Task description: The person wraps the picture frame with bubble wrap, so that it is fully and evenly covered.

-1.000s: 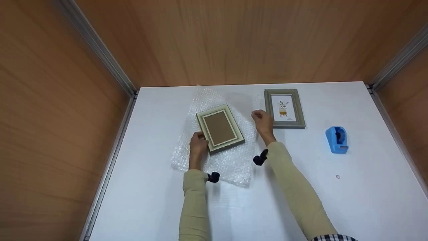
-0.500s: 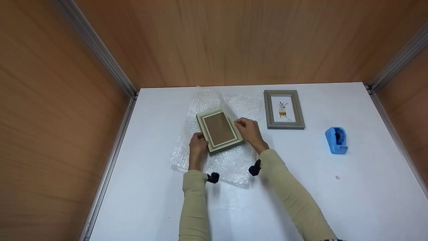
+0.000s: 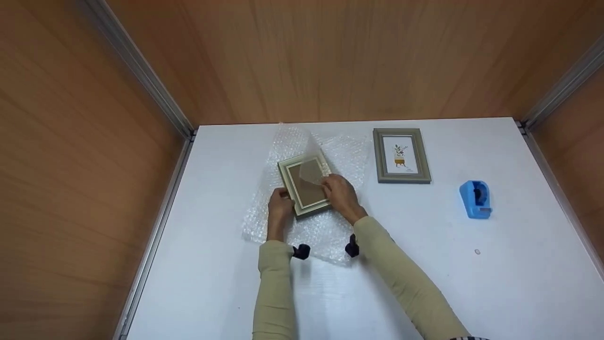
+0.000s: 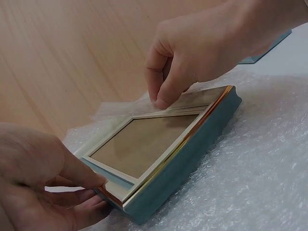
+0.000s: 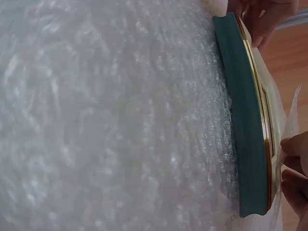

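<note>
A pale green picture frame [image 3: 304,208] with a brown panel lies tilted on a sheet of bubble wrap [image 3: 325,241]. My left hand [image 3: 280,208] grips its left edge; in the left wrist view the thumb [image 4: 89,175] is on top and the fingers are underneath. Over the frame's right side, my right hand [image 3: 343,194] pinches the edge of a clear plastic film [image 3: 310,171]. That film [image 4: 115,109] runs across the frame's far end in the left wrist view. From the right wrist view, the frame's blue-green side [image 5: 245,130] stands against the bubble wrap.
Another picture frame [image 3: 425,163], with a potted-plant print, lies to the right. Farther right stands a blue tape dispenser [image 3: 472,203], with a small clear scrap [image 3: 477,251] nearer me. Wooden panels [image 3: 311,61] enclose the white table [image 3: 198,198].
My right hand has moved left and toward me from beside the printed frame, drawing the clear film across the brown panel. My left hand keeps its grip in place.
</note>
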The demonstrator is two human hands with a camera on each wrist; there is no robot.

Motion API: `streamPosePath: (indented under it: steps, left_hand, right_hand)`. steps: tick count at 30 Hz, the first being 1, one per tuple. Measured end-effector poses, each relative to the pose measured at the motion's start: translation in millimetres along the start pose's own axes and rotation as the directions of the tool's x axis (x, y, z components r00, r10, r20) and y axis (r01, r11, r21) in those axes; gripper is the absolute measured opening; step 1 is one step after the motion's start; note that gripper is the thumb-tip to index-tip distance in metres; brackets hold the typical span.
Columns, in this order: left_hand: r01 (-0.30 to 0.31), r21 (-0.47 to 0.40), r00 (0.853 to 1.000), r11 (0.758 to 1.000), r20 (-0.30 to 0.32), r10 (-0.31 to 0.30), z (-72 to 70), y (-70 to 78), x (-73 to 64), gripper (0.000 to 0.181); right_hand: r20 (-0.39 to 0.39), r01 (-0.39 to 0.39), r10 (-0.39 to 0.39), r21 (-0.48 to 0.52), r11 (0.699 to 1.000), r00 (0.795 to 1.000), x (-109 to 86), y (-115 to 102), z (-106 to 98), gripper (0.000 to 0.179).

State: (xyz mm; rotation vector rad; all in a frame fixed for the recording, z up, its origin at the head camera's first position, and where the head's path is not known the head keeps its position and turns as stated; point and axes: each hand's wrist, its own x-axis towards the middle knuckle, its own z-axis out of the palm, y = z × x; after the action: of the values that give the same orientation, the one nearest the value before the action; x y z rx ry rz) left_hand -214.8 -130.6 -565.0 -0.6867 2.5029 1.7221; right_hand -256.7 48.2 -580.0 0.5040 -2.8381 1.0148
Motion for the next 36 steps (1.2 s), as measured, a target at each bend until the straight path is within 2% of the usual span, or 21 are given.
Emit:
streamPosePath:
  steps: [4,7,11,13,16,19,21,23,26,28,29,33,36]
  left_hand:
    - [-0.004,-0.014,1.0,1.0,0.002,0.004,0.1,-0.6,1.0,0.046]
    - [0.01,-0.013,1.0,1.0,0.026,-0.01,-0.1,-1.7,1.9,0.047]
    - [0.017,0.014,0.997,1.0,0.069,-0.018,-2.3,-3.7,2.1,0.045]
    - [0.005,0.035,0.998,0.999,0.064,-0.007,-4.7,-4.7,1.5,0.043]
    - [-0.054,0.098,0.998,0.994,-0.005,0.055,-10.8,-6.1,-0.7,0.041]
    - [-0.098,0.213,0.984,0.972,-0.128,0.127,-20.3,-8.2,-4.1,0.039]
    - [-0.066,0.289,0.969,0.955,-0.211,0.131,-29.0,-10.4,-7.6,0.039]
    - [0.011,0.351,0.96,0.936,-0.265,0.088,-39.8,-12.4,-11.8,0.042]
    - [0.132,0.411,0.96,0.902,-0.279,-0.014,-55.5,-16.4,-18.6,0.042]
    - [0.171,0.444,0.962,0.88,-0.267,-0.052,-64.1,-18.4,-22.4,0.04]
    - [0.176,0.449,0.963,0.876,-0.261,-0.06,-67.1,-19.2,-23.9,0.038]
    - [0.141,0.422,0.97,0.895,-0.242,-0.039,-75.5,-19.3,-27.8,0.031]
    - [0.11,0.375,0.975,0.92,-0.218,-0.028,-80.1,-17.2,-29.1,0.03]
  right_hand:
    - [-0.036,0.058,-0.061,-0.067,0.996,0.997,-0.3,2,6,0.007]
    - [-0.07,0.093,-0.1,-0.094,0.991,0.993,-0.1,4,9,0.006]
    - [-0.093,0.135,-0.143,-0.083,0.987,0.985,-0.7,7,12,0.007]
    - [-0.093,0.158,-0.163,-0.065,0.985,0.982,-0.7,8,13,0.008]
    - [-0.073,0.157,-0.157,-0.008,0.988,0.985,-0.6,9,12,0.011]
    - [-0.028,0.112,-0.111,0.055,0.992,0.993,-0.6,9,10,0.011]
    - [0.007,0.078,-0.079,0.09,0.993,0.997,-0.9,9,9,0.011]
    - [0.036,0.047,-0.052,0.118,0.992,0.998,-1.0,10,8,0.016]
    - [0.068,0.007,-0.018,0.163,0.987,0.997,-1.5,10,6,0.025]
    - [0.082,-0.015,0.0,0.184,0.983,0.997,-1.9,11,4,0.027]
    - [0.087,-0.024,0.007,0.193,0.981,0.996,-2.1,11,4,0.028]
    - [0.101,-0.037,0.017,0.208,0.978,0.995,-2.8,12,3,0.03]
    - [0.107,-0.038,0.015,0.209,0.977,0.994,-3.1,13,4,0.03]
